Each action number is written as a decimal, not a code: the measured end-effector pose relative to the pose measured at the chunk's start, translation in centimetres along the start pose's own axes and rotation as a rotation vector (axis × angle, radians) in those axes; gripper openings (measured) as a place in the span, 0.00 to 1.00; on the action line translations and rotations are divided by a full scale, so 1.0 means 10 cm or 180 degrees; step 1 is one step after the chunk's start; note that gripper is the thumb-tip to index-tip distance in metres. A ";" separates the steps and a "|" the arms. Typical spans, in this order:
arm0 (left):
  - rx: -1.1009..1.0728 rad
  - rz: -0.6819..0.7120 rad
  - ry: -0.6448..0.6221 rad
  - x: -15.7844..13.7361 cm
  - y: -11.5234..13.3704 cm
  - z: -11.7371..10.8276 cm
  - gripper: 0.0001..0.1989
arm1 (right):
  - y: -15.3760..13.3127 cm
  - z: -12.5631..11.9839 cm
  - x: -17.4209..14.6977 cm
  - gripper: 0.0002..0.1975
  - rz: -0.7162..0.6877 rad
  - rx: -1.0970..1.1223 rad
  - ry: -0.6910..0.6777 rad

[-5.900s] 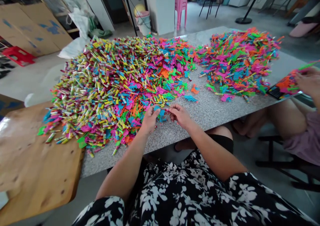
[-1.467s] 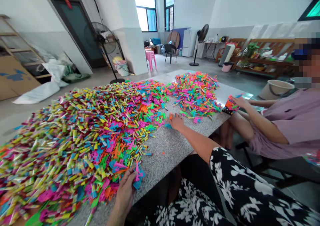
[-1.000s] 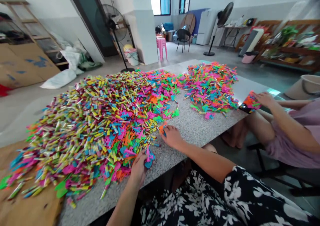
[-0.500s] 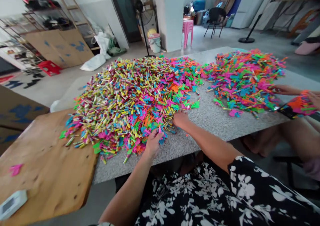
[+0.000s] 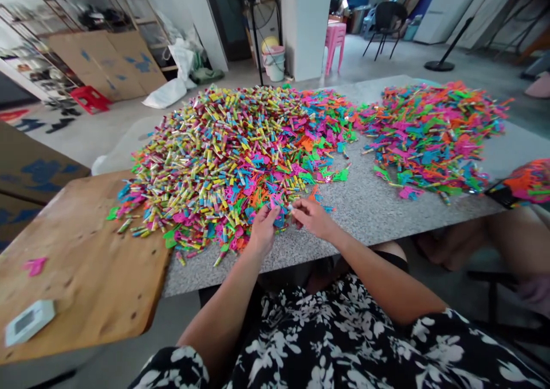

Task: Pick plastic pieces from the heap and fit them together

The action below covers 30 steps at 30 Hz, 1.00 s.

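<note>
My left hand is closed in a pinch on a small pink plastic piece at the front edge of a big pile. Just to its right, my right hand has its thumb and fingers pressed together, with a small pale tip showing at them; the rest is hidden. The two hands nearly meet. Behind them, the pile of little tubes with yellow, red and blue wrapping is mixed with flat plastic pieces in pink, green, orange and blue.
A second heap of bright plastic pieces lies right on the speckled stone table. Beyond it, a black bag holds similar pieces beside a seated person's legs. The wooden board at left carries a white device and a pink piece.
My right hand has come back from the pile's edge towards my left hand, its fingers now pinched. The other person's hands have left the right heap. The view has shifted slightly.
</note>
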State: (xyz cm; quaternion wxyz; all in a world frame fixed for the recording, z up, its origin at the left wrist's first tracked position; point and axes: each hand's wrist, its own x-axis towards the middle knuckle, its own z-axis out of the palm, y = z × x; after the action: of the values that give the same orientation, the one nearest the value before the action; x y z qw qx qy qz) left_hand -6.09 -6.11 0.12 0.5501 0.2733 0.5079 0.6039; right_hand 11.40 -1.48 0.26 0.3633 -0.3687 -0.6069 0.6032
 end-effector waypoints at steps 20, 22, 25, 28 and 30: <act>-0.0111 0.0227 -0.0139 -0.06 0.01 0.18 0.20 | 0.08 0.07 -0.28 0.19 -0.0300 0.0419 0.0738; -0.0152 0.0223 -0.0153 -0.06 0.01 0.18 0.21 | 0.11 0.07 -0.30 0.17 -0.0429 0.0213 0.0850; -0.0098 0.0296 -0.0142 -0.04 -0.03 0.18 0.21 | 0.15 0.06 -0.35 0.15 -0.0648 -0.0171 0.0892; 0.0153 0.0519 0.0007 -0.03 -0.09 0.17 0.20 | 0.18 0.05 -0.37 0.13 -0.0786 -0.0556 0.0910; 0.0329 0.0689 0.0165 -0.03 -0.14 0.17 0.18 | 0.18 0.07 -0.37 0.13 -0.0648 -0.0425 0.0888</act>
State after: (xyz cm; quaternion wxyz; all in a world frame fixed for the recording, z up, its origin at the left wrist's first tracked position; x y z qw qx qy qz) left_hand -3.98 -6.07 -0.48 0.4535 0.3388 0.5200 0.6396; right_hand 12.55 -5.11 -1.54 0.4778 -0.4087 -0.6235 0.4647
